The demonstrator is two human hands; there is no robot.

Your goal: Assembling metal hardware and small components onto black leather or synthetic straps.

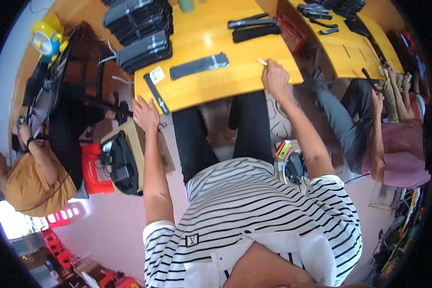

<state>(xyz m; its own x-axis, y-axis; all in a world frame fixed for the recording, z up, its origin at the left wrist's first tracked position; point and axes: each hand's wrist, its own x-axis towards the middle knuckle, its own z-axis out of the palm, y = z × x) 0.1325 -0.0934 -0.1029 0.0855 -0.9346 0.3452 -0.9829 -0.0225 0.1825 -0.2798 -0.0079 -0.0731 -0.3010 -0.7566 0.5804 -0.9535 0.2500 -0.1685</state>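
My left hand point(146, 113) rests at the left front corner of the yellow table point(211, 91), fingers apart and holding nothing. Just by its fingertips lies a narrow black strap point(155, 92), pointing at the front edge. My right hand point(276, 78) is closed on a slim tool with a whitish tip point(262, 62), over the table's right side; its kind is hidden by the fingers. Between the hands a wider flat black strip point(199, 66) lies on the table, with a shiny, clear-looking right end. A small white paper label point(156, 74) with handwriting sits near the strap.
Tall stacks of folded black pieces point(141, 50) stand at the back left. More black strips point(255, 30) lie at the back right, near a green cup point(186, 5). A cardboard box point(138, 149) stands below left. People work at both sides, one beside another yellow table point(350, 57).
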